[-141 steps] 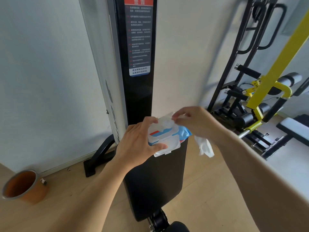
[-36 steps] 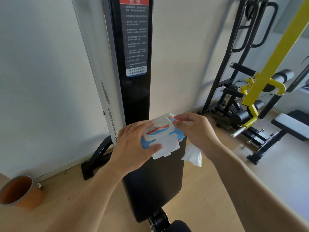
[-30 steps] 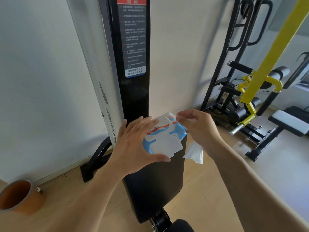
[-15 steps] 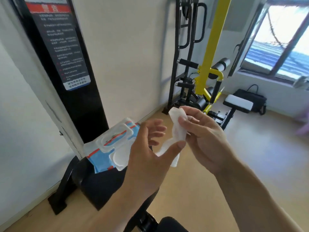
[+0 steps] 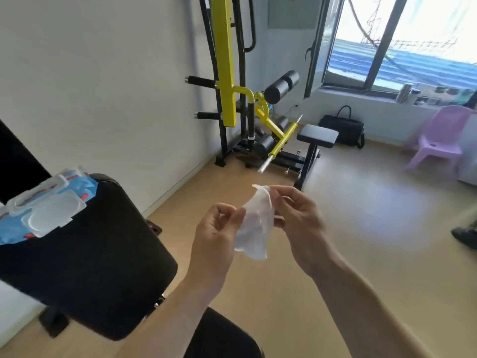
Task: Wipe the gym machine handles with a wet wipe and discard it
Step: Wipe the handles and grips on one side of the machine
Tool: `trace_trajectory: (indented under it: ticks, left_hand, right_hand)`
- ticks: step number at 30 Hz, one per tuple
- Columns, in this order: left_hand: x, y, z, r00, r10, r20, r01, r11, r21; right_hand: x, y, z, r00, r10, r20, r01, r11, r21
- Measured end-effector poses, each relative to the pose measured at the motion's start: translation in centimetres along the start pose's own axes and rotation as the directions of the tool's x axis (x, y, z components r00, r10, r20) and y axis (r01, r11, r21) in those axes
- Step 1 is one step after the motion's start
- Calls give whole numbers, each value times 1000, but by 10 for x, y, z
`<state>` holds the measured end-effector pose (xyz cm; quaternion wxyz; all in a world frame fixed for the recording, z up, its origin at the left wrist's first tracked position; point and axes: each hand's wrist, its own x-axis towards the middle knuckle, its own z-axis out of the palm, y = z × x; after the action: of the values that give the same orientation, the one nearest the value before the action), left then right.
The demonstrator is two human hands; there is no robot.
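Observation:
A crumpled white wet wipe hangs between my two hands in mid-air at the centre of the view. My left hand pinches its left edge. My right hand pinches its upper right edge. The blue and white wipe pack, its lid closed, lies on top of a black padded backrest at the left. A yellow and black gym machine stands against the far wall, with black foam-gripped handles sticking out to its left.
A black padded bench seat stands in front of the yellow machine. A black bag sits under the window, a lilac plastic chair at the right. A dark shoe shows at the right edge. The floor is light wood.
My left hand let go of the wipe pack, which now rests on the backrest, and took hold of the wipe. My view swung right toward the yellow machine and window.

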<state>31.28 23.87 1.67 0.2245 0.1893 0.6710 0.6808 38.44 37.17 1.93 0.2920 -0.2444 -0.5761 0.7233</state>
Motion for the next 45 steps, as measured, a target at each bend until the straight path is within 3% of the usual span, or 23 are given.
trace_trajectory:
  ticks: [4,8,15,19,21,23,25,27,29,31,33,34,35,37,38,39,42,45]
  left_hand:
    - [-12,-6,63,998,51,-30,-49,997,64]
    - [-14,-11,106,1000,-18,21,16,996,90]
    - [8,-30,136,988,-135,72,125,984,127]
    - [34,-48,140,977,-213,-2,210,965,156]
    - [53,-54,144,962,-272,-9,272,959,81]
    - [76,-56,148,944,-329,-13,328,943,-51]
    - [103,-56,151,926,-378,-10,370,911,-179]
    - [133,-57,150,911,-412,25,400,866,-301]
    - [165,-59,145,907,-414,79,413,835,-365]
    - [196,-58,141,927,-352,126,374,874,-311]
    - [225,-57,139,950,-272,156,302,926,-226]
    - [238,-56,138,958,-242,154,271,940,-206]
    - [252,-55,138,963,-219,159,249,947,-203]
    - [275,-52,139,967,-196,166,229,950,-214]
    - [285,-50,139,969,-197,146,224,954,-200]
    - [297,-51,138,974,-200,106,215,962,-167]
    - [334,-56,134,982,-182,-58,181,983,-21]
    - [373,-53,128,959,-167,-227,173,985,4]
  right_hand:
    - [-9,-1,-64,996,86,12,-83,987,-136]
    - [-22,-9,-108,949,223,223,-187,968,-168]
    - [9,4,-157,987,119,-109,-144,953,-267]
    - [39,-1,-164,983,-63,-172,12,959,-284]
    - [53,0,-165,957,-291,5,253,826,-504]
    - [69,7,-168,830,-430,356,549,514,-659]
    - [94,17,-172,699,-380,606,712,287,-641]
    - [123,23,-172,656,-313,687,753,207,-624]
    - [154,26,-166,691,-293,661,723,267,-637]
    - [186,26,-155,786,-311,535,618,424,-662]
    - [221,29,-146,906,-266,330,423,609,-671]
    - [239,27,-141,959,-132,252,268,717,-643]
    - [257,27,-139,970,56,235,95,806,-584]
    - [287,32,-136,867,339,365,-169,890,-424]
    - [298,34,-133,824,375,424,-232,907,-351]
    - [309,36,-130,824,372,427,-268,921,-284]
    - [350,47,-119,881,352,316,-324,936,-137]
    - [397,49,-105,925,324,196,-312,946,-93]
